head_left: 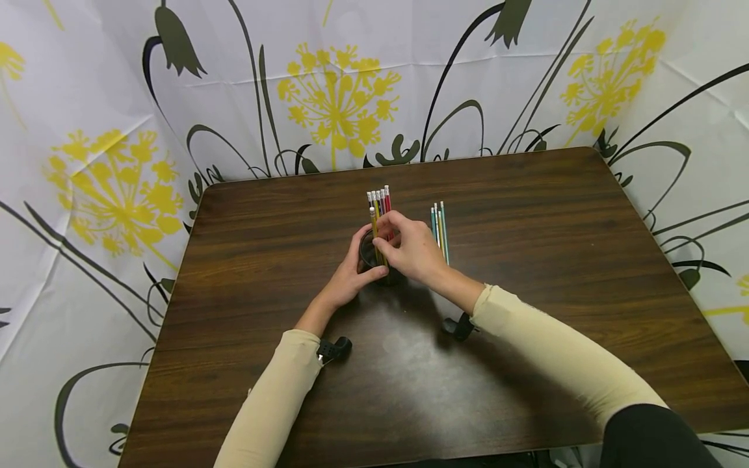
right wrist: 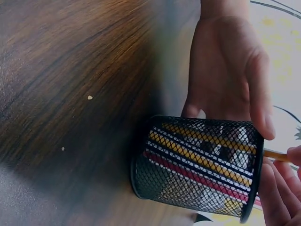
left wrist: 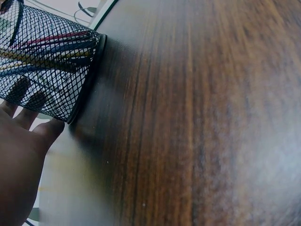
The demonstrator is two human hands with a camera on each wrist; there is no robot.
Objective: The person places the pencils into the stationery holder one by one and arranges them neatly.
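Note:
A black wire-mesh pencil cup [right wrist: 200,165] stands upright on the table. My left hand [head_left: 345,281] grips it from the left side, thumb across the front and fingers round the far side. In the head view my right hand [head_left: 417,250] is over the cup's rim, pinching a yellow pencil [head_left: 372,220] by its upper part. That pencil's lower length is inside the cup, seen through the mesh in the right wrist view. Several other pencils [head_left: 387,195], red, yellow and dark, stand in the cup with their eraser ends up.
Several teal and pale pencils [head_left: 443,224] show just right of my right hand, their lower ends hidden behind it. The brown wood-grain table [head_left: 556,260] runs back to a flower-printed curtain [head_left: 234,97]. Small light crumbs [right wrist: 90,98] dot the tabletop.

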